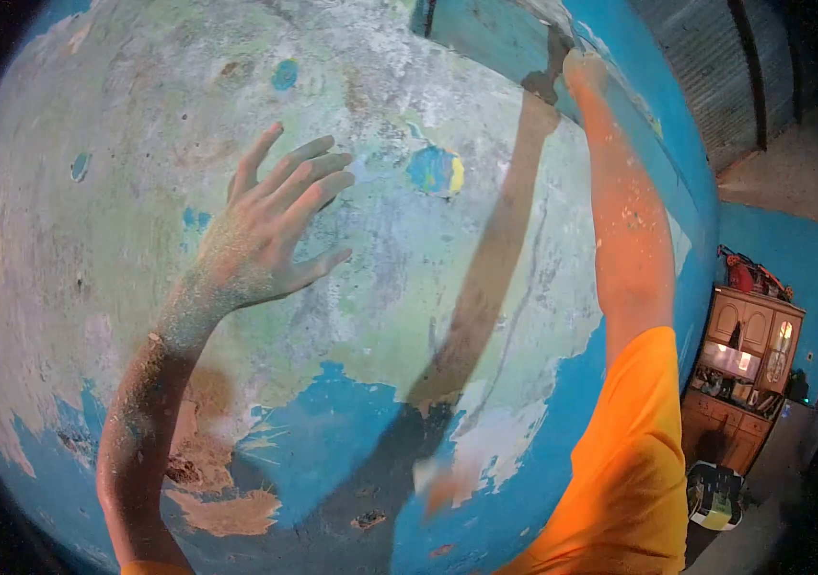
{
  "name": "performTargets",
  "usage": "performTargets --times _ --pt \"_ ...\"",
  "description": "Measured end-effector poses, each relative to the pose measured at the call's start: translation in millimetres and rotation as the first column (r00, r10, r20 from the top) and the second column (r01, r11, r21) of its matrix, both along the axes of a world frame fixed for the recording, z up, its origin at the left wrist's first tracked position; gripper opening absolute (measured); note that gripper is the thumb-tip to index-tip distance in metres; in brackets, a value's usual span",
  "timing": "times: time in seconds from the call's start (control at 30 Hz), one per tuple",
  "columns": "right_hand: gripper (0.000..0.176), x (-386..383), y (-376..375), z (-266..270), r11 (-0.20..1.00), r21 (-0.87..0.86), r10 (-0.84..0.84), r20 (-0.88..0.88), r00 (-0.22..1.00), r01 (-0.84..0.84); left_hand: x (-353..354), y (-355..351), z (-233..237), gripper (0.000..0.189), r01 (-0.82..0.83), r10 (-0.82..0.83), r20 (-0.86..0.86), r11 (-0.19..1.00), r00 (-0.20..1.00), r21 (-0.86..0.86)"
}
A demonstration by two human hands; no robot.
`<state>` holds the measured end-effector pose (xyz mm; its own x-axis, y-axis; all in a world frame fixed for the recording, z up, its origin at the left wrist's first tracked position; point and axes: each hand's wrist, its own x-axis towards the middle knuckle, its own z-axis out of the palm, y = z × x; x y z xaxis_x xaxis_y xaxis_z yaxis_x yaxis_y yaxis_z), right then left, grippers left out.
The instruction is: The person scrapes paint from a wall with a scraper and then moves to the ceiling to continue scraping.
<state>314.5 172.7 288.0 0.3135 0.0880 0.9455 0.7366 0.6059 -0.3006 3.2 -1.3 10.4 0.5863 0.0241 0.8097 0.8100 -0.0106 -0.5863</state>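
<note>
My left hand (279,216) is spread open against the wall (265,326), where a pale, mottled layer shows under blue paint. Dust and flakes coat this hand and forearm. High at the upper right, my right hand (583,75) is closed, close to a strip of blue paint (500,48); what it grips I cannot make out. Flakes also stick to the right forearm. The right arm casts a long shadow (476,316) down the wall. A round blue-and-yellow paint spot (436,171) lies right of my left fingertips.
Blue paint (332,431) with ragged edges covers the lower wall. A blurred pale fragment (442,484) shows low in front of it. To the right stand a wooden cabinet (727,412) with items on it and a white-and-dark object (715,496). Corrugated roofing (706,57) is overhead.
</note>
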Motion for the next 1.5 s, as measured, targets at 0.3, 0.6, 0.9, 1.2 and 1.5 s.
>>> performTargets --times 0.3,0.6,0.9,1.2,1.5 --pt "0.040 16.7 49.1 4.9 0.965 0.259 0.020 0.084 0.996 -0.041 4.6 -3.8 -9.4 0.052 -0.117 0.115 0.035 0.991 0.993 0.059" --pt "0.022 49.1 79.5 77.0 0.641 0.308 -0.765 0.336 0.550 0.703 19.0 16.7 -10.7 0.051 -0.178 0.188 -0.057 0.972 0.980 0.154" --pt "0.033 136.1 151.0 102.7 0.946 0.099 -0.321 0.184 0.929 0.307 30.6 25.8 -8.6 0.056 -0.212 0.222 -0.070 0.970 0.973 0.120" --pt "0.033 74.4 122.7 117.4 0.908 0.387 -0.223 0.130 0.966 0.158 81.7 60.8 -10.2 0.050 -0.087 0.087 -0.040 0.996 0.995 0.010" --pt "0.032 81.6 138.3 121.1 0.588 0.772 -0.420 0.037 0.907 0.241 88.2 55.8 -14.6 0.051 0.052 -0.053 -0.014 0.998 0.999 -0.039"
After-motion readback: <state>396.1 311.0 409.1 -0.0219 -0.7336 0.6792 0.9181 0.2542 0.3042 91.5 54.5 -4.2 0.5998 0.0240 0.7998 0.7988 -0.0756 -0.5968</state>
